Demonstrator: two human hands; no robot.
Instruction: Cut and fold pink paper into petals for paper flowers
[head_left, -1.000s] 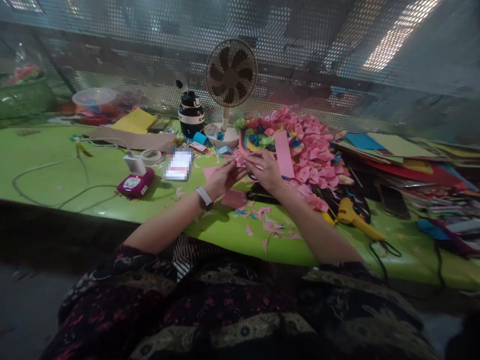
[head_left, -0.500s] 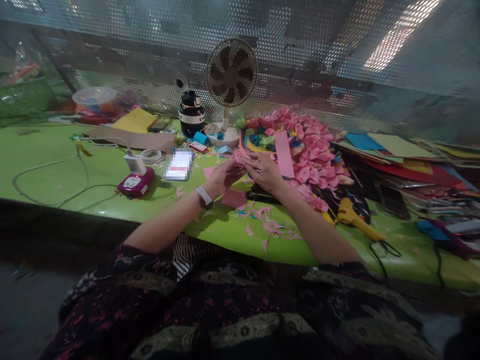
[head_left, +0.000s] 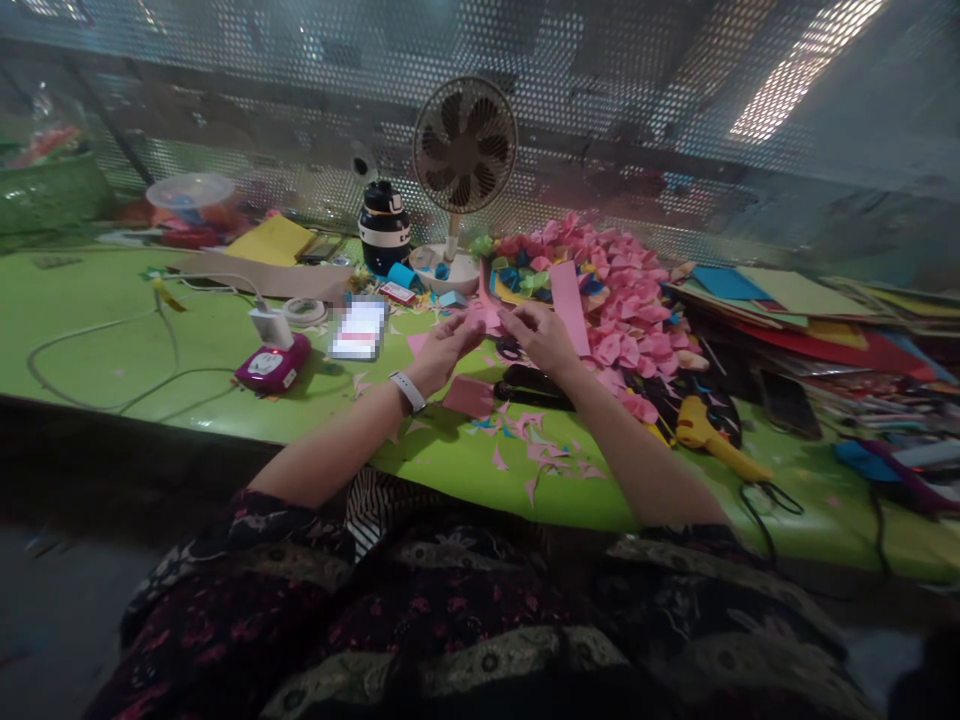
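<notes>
Perforated metal screen (head_left: 300,140) at the back, long green table (head_left: 135,320) in front, cluttered. Next size down: coloured paper stack (head_left: 810,310) at right, then a big heap of pink paper shapes (head_left: 615,270) at center-right. Fan (head_left: 465,145) behind the work spot, blades distinct, so probably not spinning; if switched on, loose paper could scatter. Left hand (head_left: 448,350): thumb and fingertips look pinched on a small pink paper piece (head_left: 487,315). Right hand (head_left: 538,338): fingers curled at that piece's other side; too small to tell whether they grip. Piece sits between both sets of fingertips, short of the heap. Yellow glue gun (head_left: 705,435) lies just beyond the right forearm; can't tell if hot, but an outward elbow swing could knock it. Smallest: pink offcuts (head_left: 536,430) nearer the person. Main risks, my read: uneven pull tears or creases the piece, or a loose pinch drops it among same-coloured scraps.
</notes>
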